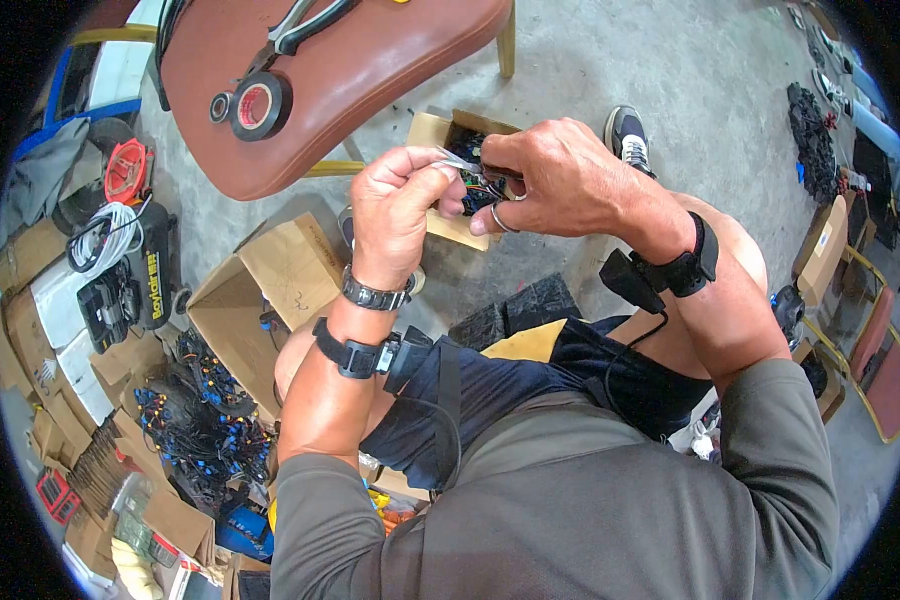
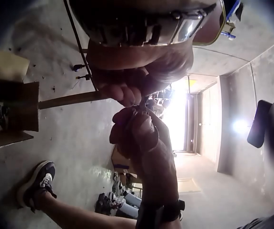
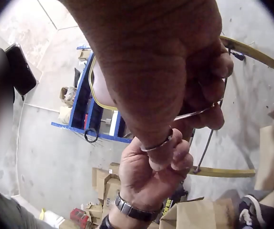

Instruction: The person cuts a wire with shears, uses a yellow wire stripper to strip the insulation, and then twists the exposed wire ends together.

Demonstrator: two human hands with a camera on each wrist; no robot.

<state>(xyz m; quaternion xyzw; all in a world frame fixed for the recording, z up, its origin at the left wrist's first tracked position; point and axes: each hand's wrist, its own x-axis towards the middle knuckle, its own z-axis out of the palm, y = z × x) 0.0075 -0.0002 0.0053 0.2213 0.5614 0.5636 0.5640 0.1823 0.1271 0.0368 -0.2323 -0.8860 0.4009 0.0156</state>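
Note:
My right hand holds a small pair of metal scissors, the thumb through one handle loop. Their blades point left, toward the fingertips of my left hand. Thumb and forefinger of that left hand pinch a small thin thing right at the blades; its kind I cannot tell. Close together in the left wrist view, the left hand is above and the right hand below. A handle loop of the scissors circles the thumb in the right wrist view. Below the hands, an open cardboard box contains dark wiring.
A brown padded chair carries pliers and rolls of black tape. Left of my legs stand an open carton and a heap of black wire harnesses. At the right is another chair.

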